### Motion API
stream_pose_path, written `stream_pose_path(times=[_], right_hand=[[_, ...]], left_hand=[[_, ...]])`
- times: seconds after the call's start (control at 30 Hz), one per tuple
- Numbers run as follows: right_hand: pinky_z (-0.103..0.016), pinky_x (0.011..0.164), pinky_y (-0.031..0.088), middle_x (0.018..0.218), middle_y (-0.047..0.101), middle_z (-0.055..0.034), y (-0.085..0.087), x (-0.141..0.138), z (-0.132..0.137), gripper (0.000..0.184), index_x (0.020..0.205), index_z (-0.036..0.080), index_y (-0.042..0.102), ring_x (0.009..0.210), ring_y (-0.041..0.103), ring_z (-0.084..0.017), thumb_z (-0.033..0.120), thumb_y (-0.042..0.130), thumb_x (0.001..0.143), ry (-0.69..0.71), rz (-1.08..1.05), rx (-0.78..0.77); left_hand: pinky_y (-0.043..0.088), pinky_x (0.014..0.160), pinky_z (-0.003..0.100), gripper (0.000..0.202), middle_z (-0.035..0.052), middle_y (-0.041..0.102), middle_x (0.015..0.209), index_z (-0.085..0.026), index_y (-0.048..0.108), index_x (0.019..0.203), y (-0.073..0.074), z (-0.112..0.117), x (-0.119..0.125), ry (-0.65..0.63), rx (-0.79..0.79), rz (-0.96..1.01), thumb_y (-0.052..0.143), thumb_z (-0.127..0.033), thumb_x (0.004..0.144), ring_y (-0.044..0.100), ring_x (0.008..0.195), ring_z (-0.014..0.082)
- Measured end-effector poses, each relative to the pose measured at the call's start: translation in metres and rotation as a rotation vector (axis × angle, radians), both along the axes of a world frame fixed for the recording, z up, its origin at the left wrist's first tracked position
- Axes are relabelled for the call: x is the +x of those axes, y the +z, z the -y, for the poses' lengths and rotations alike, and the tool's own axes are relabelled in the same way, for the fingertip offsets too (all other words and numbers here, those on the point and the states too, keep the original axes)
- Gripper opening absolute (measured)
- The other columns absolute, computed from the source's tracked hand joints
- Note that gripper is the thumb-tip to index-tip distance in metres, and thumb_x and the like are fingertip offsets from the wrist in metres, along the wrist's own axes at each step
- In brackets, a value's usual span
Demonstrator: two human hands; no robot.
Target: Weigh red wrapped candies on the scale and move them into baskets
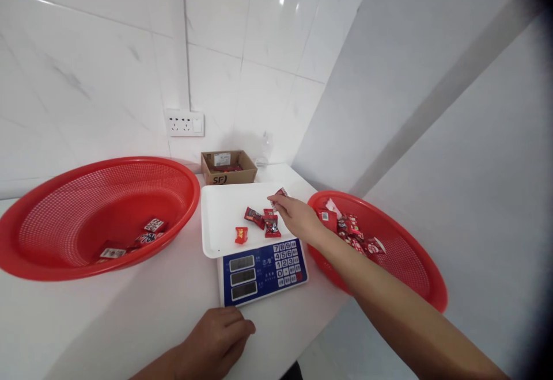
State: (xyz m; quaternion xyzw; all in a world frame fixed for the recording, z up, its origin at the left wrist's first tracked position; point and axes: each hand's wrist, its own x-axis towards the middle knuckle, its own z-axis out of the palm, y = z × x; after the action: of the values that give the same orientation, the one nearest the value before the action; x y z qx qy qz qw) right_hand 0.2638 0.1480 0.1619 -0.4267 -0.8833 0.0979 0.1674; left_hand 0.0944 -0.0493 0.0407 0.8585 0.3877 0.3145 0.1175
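My right hand pinches a small red-wrapped candy over the right part of the white weighing pan. Below and left of it, several wrapped candies lie on the pan: dark red packets close together and a smaller bright red one apart. The pan tops a digital scale with a blue keypad panel; its display digits are too faint to read. Curled into a loose fist, my left hand rests on the white table just in front of the scale, with nothing visible in it.
A large red mesh basket on the left holds a few packets. Another red basket, under my right forearm, contains several red packets. An open cardboard box stands behind the pan, near a wall socket.
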Motion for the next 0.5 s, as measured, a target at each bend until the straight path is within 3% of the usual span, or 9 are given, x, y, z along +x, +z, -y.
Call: stream_pose_path(times=[0.13, 0.23, 0.37, 0.5], right_hand=[[-0.039, 0.084, 0.046, 0.128, 0.052, -0.0063, -0.006, 0.011, 0.001, 0.059, 0.134, 0.034, 0.036, 0.113, 0.051, -0.027, 0.007, 0.037, 0.082, -0.044, 0.163, 0.036], [-0.040, 0.093, 0.041, 0.144, 0.031, -0.0047, -0.007, 0.017, 0.007, 0.070, 0.138, 0.036, 0.028, 0.126, 0.038, -0.025, 0.001, 0.038, 0.078, 0.066, 0.100, -0.060], [-0.048, 0.103, 0.028, 0.149, 0.019, -0.0058, -0.006, 0.006, 0.026, 0.055, 0.138, 0.033, 0.029, 0.135, 0.020, -0.026, 0.026, 0.046, 0.086, 0.181, -0.012, -0.084], [-0.061, 0.103, 0.009, 0.149, 0.018, -0.0053, -0.016, -0.022, 0.045, 0.056, 0.132, 0.034, 0.041, 0.136, 0.004, -0.034, 0.054, 0.049, 0.081, 0.304, 0.166, -0.025]], left_hand=[[0.043, 0.055, 0.023, 0.020, 0.0032, 0.063, 0.072, -0.019, 0.053, 0.095, 0.000, 0.000, 0.000, -0.009, 0.019, 0.004, 0.040, -0.010, 0.083, 0.057, 0.063, 0.0144], [0.043, 0.055, 0.023, 0.019, 0.0034, 0.062, 0.070, -0.018, 0.053, 0.094, 0.000, 0.000, 0.001, -0.017, 0.020, 0.008, 0.040, -0.010, 0.082, 0.057, 0.062, 0.0143], [0.043, 0.055, 0.023, 0.020, 0.0035, 0.062, 0.071, -0.019, 0.053, 0.094, 0.000, 0.001, 0.003, -0.026, 0.004, 0.007, 0.040, -0.010, 0.083, 0.057, 0.062, 0.0143], [0.042, 0.055, 0.024, 0.019, 0.0033, 0.061, 0.070, -0.019, 0.053, 0.094, -0.001, 0.001, 0.003, -0.028, 0.000, -0.024, 0.040, -0.010, 0.083, 0.057, 0.062, 0.0146]])
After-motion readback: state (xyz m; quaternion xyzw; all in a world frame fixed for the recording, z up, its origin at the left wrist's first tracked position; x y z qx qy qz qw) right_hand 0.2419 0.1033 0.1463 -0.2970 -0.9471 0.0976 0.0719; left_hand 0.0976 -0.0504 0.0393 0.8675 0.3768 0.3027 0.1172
